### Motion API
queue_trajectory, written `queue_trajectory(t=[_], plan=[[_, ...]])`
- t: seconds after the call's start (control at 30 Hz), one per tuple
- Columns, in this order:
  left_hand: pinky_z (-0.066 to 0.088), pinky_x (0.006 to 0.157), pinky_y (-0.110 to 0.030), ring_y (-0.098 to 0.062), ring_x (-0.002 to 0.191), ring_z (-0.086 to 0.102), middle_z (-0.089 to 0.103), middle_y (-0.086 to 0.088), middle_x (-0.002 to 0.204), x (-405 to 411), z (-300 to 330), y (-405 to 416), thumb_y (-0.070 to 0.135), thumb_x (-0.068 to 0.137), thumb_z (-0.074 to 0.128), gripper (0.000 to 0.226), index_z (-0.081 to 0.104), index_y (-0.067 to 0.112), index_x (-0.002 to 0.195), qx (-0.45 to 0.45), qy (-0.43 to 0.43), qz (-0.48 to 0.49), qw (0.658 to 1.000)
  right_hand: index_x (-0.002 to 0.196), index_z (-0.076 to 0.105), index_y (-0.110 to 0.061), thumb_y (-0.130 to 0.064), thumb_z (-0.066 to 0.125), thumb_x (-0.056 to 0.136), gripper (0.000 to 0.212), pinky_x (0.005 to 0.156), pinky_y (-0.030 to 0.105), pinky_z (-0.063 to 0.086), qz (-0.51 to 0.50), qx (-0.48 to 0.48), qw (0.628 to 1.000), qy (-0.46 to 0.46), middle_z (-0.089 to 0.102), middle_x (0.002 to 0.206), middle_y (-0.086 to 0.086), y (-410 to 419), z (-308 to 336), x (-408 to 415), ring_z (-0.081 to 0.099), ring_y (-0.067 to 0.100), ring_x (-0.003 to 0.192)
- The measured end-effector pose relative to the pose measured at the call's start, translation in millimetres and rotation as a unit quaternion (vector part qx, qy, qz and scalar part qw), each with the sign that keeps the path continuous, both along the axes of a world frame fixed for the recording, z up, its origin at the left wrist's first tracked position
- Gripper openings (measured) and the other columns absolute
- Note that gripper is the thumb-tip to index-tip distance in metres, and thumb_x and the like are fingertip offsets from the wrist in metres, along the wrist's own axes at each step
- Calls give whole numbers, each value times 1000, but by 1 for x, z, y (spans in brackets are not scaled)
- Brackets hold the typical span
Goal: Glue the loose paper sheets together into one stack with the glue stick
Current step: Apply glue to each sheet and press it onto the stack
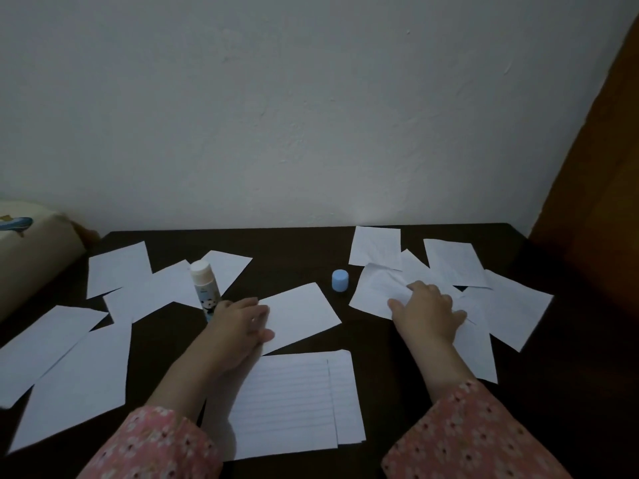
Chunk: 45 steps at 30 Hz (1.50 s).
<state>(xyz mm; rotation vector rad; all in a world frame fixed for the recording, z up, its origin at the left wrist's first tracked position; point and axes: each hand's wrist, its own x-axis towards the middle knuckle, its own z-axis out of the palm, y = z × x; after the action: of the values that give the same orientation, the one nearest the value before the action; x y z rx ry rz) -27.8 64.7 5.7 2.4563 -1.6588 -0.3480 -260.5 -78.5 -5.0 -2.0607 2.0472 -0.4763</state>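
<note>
Loose paper sheets (pixel 65 354) lie scattered over the left of the dark tabletop (pixel 294 250). Just right of them the glue stick (pixel 205 288) stands upright, uncapped, touching the left hand (pixel 238 323); that hand's grip is open, fingers laid flat on a single sheet (pixel 304 314). Nearer the person sits a lined stack (pixel 294 402). A blue cap (pixel 340 280) stands between the two hands. The right hand (pixel 427 311) pinches a crumpled sheet (pixel 377 292) among more sheets (pixel 508 305).
</note>
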Motion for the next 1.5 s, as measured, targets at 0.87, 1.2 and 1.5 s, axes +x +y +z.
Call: queue_trajectory(t=[0.87,1.2,1.5], plan=[[54,84,-33,-10,92,68,72,7,97,-8,22,10,23,86,68,26,60,32,108,-298,436,133,839,143,35,-27,-46,69,83,71,95,37,48,176,25,914,-364,53,123,-6,32,5,62,52,14,113],[39,53,-12,-10,75,58,60,2,86,-10,5,10,29,85,69,35,44,32,110,-263,191,191,926,118,61,-26,-43,62,89,33,95,41,43,164,20,955,-247,55,69,-11,32,-4,62,55,7,78],[43,84,-20,-2,90,53,62,11,95,-4,-12,9,24,88,66,11,69,21,98,-269,175,178,930,124,59,-29,-42,55,94,33,94,33,31,166,1,971,-170,61,94,-12,28,-9,69,50,6,90]])
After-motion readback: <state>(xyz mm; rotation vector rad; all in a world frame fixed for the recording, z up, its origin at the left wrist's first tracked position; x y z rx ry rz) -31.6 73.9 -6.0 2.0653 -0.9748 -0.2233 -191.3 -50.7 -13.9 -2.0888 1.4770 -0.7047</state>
